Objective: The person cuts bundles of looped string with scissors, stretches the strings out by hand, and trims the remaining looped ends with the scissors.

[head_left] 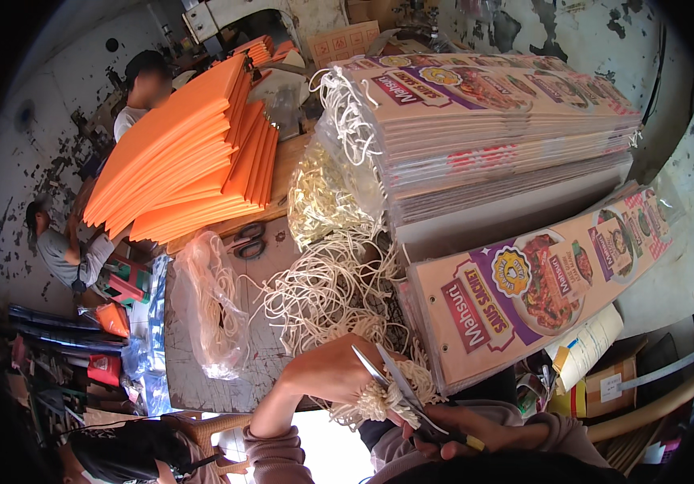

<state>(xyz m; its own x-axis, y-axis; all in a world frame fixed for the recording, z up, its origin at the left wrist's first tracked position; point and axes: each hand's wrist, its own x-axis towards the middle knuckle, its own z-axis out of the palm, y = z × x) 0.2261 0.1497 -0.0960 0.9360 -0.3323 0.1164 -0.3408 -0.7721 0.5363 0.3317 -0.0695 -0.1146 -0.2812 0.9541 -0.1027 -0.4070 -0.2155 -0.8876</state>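
Observation:
My left hand [327,369] is closed around a bunch of cream cord [369,405] at the near edge of the table. In my right hand [464,426] is a pair of scissors [400,381], gripped by its dark and yellow handles. The scissor blades stand apart and point up and away, lying across the bunch beside my left hand. A loose tangle of the same cord [327,282] spreads over the table just beyond. Whether the blades touch the cord I cannot tell.
Printed hanging sheets [541,290] with eyelets lie at the right, before a tall corded stack [508,129]. Orange folded sheets [177,153] are piled at the far left. Bags of pinkish cord [216,306] and gold pieces [319,189] and dark-handled scissors [248,240] lie between. Several people sit nearby.

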